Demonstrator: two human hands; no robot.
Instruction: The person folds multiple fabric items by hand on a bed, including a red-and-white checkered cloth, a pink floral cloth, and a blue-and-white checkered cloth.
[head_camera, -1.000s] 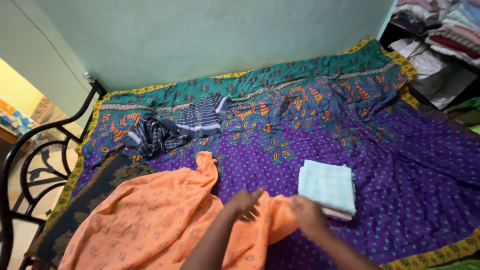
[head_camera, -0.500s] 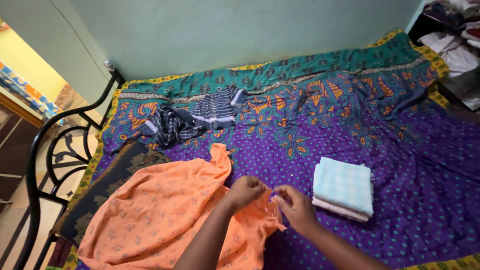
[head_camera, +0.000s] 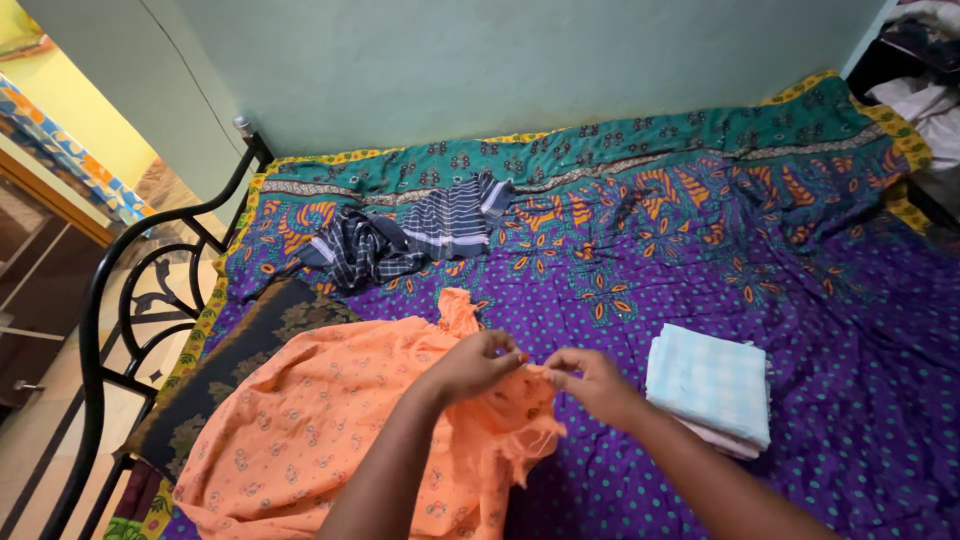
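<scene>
Both hands have climbed a little up the bed since half a second ago, and the frayed edge of the orange cloth (head_camera: 330, 430) has come up with them, bunching where it lay flatter before. A second back the hands sat lower and further apart, so they have been closing in on one short stretch of hem.

Head view, the only one: the left hand (head_camera: 478, 364) has its fingers curled and pressed together on the cloth's edge, pinching it. The right hand (head_camera: 590, 383) meets it almost fingertip to fingertip, thumb and forefinger nipping the same edge just beside the left. Between them the cloth is drawn taut over a short span, with loose fringe hanging below. That reads as the hands working along the hem to find or square up a corner, though that is a judgement.

The rest of the orange cloth spreads down and to the left over a dark patterned pillow (head_camera: 240, 350). It all lies on a purple dotted bedsheet (head_camera: 820, 300). Just beside the right forearm sits a folded stack of pale checked cloths (head_camera: 710, 385), apart from the hands. Further up, well apart, lies a crumpled dark checked garment (head_camera: 400, 240). A black metal bed frame (head_camera: 95, 330) curves at the left.
</scene>
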